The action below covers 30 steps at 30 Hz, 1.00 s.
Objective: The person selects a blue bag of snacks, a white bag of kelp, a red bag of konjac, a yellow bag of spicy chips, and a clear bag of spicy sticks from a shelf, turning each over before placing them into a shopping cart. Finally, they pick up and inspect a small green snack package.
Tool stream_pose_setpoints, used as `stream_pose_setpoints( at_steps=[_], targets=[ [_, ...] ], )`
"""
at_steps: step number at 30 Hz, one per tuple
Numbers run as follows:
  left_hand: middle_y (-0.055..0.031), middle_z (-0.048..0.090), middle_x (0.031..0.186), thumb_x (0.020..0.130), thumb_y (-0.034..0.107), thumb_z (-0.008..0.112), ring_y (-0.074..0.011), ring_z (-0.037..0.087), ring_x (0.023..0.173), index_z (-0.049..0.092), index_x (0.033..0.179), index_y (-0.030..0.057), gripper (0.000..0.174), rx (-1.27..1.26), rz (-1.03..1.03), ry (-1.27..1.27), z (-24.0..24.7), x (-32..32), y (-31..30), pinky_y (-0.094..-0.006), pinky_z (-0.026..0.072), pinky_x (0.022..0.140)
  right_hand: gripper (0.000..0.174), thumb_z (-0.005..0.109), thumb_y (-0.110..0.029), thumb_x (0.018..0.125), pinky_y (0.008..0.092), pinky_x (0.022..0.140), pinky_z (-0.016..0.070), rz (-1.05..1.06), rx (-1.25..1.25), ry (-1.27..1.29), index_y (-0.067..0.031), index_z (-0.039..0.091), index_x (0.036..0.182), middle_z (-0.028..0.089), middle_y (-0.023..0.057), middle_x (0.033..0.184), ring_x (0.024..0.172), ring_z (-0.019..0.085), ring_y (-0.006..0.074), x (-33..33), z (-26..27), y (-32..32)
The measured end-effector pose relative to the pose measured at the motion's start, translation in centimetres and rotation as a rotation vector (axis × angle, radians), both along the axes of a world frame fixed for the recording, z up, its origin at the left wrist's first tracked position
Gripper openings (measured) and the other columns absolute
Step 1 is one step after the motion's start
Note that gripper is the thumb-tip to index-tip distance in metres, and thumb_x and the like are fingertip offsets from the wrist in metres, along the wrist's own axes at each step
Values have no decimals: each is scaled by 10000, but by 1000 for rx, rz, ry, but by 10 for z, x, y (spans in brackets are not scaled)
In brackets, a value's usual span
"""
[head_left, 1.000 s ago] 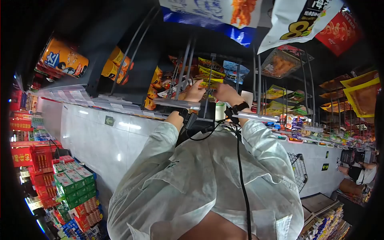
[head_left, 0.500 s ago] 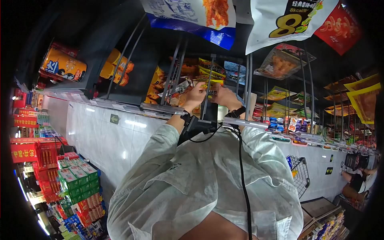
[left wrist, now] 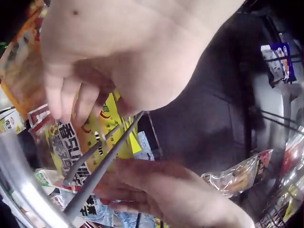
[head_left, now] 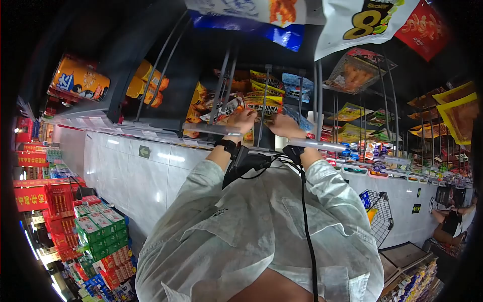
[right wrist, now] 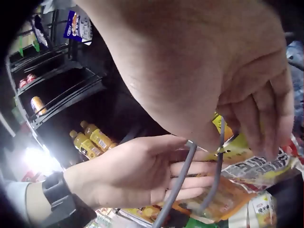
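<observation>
An orange and yellow snack packet (head_left: pixel 262 103) with bold lettering stands among hanging packets, between metal hook rods. My left hand (head_left: pixel 242 120) is at its left side and my right hand (head_left: pixel 286 125) at its right. Seen from the left wrist, the left hand (left wrist: pixel 114 61) has its fingers bent over the face of the packet (left wrist: pixel 66 147), while the right hand (left wrist: pixel 175 190) lies along its other edge. The right wrist view has the right hand (right wrist: pixel 209 71) pinching the packet (right wrist: pixel 259 166) and the left hand (right wrist: pixel 133 171) opposite; its fingertips are partly hidden.
Metal rods (head_left: pixel 319 95) and a price rail (head_left: pixel 322 145) cross close around the hands. Large bags (head_left: pixel 359 25) hang overhead. Yellow bottles (head_left: pixel 146 83) stand on the left. Behind are stacked green boxes (head_left: pixel 100 224), a wire cart (head_left: pixel 378 216) and a seated person (head_left: pixel 455 221).
The hands have drawn slightly apart, and more of the orange packet's lettered face shows between them. The left hand has shifted a little left; the hanging bags have shifted in view.
</observation>
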<state>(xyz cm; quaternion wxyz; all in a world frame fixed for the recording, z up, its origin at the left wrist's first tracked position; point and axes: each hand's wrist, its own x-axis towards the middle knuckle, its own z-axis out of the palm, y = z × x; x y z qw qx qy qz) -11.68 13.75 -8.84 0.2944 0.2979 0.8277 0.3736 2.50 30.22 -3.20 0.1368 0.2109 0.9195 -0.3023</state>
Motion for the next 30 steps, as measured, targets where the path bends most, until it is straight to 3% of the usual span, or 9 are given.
stream_pose_setpoints(
  at_steps=[3, 5, 9, 10, 12, 20, 23, 27, 30],
  targets=[
    [-137, 697, 1150, 1005, 343, 533, -267, 683, 1017, 660, 1200, 45, 378, 84, 5, -116, -1, 17, -28, -378, 520, 885, 441, 507, -392, 980, 553, 848, 544, 6, -39, 42, -13, 711, 1076, 703, 301, 1024, 987, 679, 480, 11, 11, -13],
    [-69, 693, 1077, 1021, 503, 554, -170, 664, 993, 653, 1187, 49, 494, 161, 100, -498, 47, 35, -35, -315, 505, 859, 562, 457, -475, 1014, 546, 845, 545, 18, -36, -8, 31, 700, 1038, 706, 308, 956, 955, 700, 451, 15, 8, -21],
    [-110, 690, 1133, 1006, 598, 541, -194, 665, 1064, 629, 1229, -24, 667, 113, 153, -696, 47, 37, -53, -317, 503, 949, 829, 354, -677, 1009, 518, 903, 527, -53, -138, -86, 68, 718, 1001, 716, 290, 898, 964, 709, 427, 22, 48, -47],
    [-213, 687, 1213, 1035, 641, 412, -263, 660, 1107, 609, 1274, -111, 813, 161, 115, -650, 49, 39, -58, -384, 495, 981, 867, 336, -703, 1002, 512, 919, 521, -63, -130, -121, 72, 722, 1000, 717, 291, 906, 981, 705, 428, 24, 51, -51],
    [-229, 679, 1230, 1033, 642, 414, -281, 654, 1138, 599, 1288, -116, 821, 143, 113, -709, 62, 39, -67, -385, 492, 997, 956, 292, -775, 972, 489, 977, 493, -119, -99, -190, 71, 730, 1058, 722, 300, 949, 1058, 680, 448, 28, 69, -67],
    [-243, 662, 1255, 1021, 648, 441, -284, 646, 1158, 588, 1310, -109, 823, 175, 46, -831, 58, 52, -102, -365, 476, 1009, 829, 402, -697, 980, 477, 999, 479, -417, -15, -47, 62, 694, 1146, 666, 343, 1163, 1150, 631, 473, 54, 46, -113],
    [-217, 683, 1201, 1014, 660, 444, -274, 660, 1105, 604, 1280, -107, 827, 157, 51, -832, 44, 69, -109, -363, 481, 974, 804, 408, -686, 981, 471, 958, 488, -557, -158, 135, 53, 682, 1134, 675, 334, 1140, 1127, 645, 458, 65, 45, -125],
    [-202, 695, 1142, 1016, 683, 405, -269, 670, 1053, 633, 1208, -107, 844, 171, 0, -874, 29, 88, -113, -365, 490, 947, 814, 398, -719, 972, 436, 902, 500, -820, -235, -12, 26, 726, 989, 720, 255, 952, 1022, 680, 415, 98, -19, -120],
    [-200, 707, 1122, 1025, 698, 346, -259, 680, 1023, 648, 1178, -101, 868, 204, -7, -919, 30, 95, -119, -359, 507, 908, 824, 391, -734, 972, 422, 902, 505, -893, -351, -10, 13, 735, 1019, 717, 222, 931, 942, 676, 381, 123, -22, -144]
  ],
)
